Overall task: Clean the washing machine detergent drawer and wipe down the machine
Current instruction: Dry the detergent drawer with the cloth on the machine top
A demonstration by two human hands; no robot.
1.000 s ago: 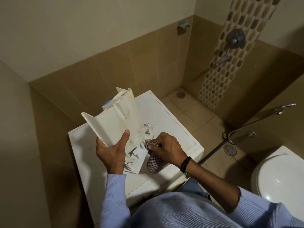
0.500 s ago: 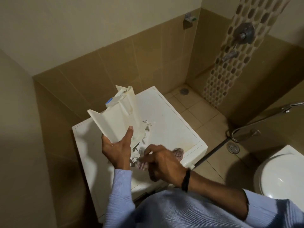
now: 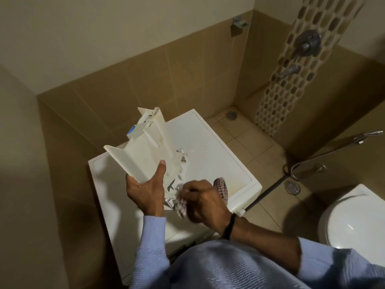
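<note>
Head view: my left hand (image 3: 145,189) grips the white detergent drawer (image 3: 145,151) near its lower end, thumb pressed flat on its upper face and fingers wrapped around underneath. I hold the drawer tilted above the washing machine (image 3: 212,155), its far end raised toward the tiled wall (image 3: 187,65) and showing a small blue patch. The drawer's lower end has jagged white ribs and fins, and that end sits between my 2 hands.

My right hand (image 3: 205,202) is curled closed around a checked cloth (image 3: 220,187), pressing a bunched part of it against those ribs. One fold of the cloth sticks out behind my knuckles and another shows just under my fingers; the hand is blurred, so I cannot tell exactly how the fingers sit. A dark band (image 3: 229,225) circles my right wrist, and the sleeve there is pushed up the forearm, while my left sleeve (image 3: 152,243) reaches the wrist.

The washing machine stands in the corner against the tiled wall, its white top bare apart from the shadow of the drawer. To the right, the floor (image 3: 250,138) is tiled and has 2 round drains. A shower valve (image 3: 308,41) sits on a mosaic strip, a hand sprayer (image 3: 366,135) hangs on the right wall, and a white toilet (image 3: 354,217) is at the right edge.
</note>
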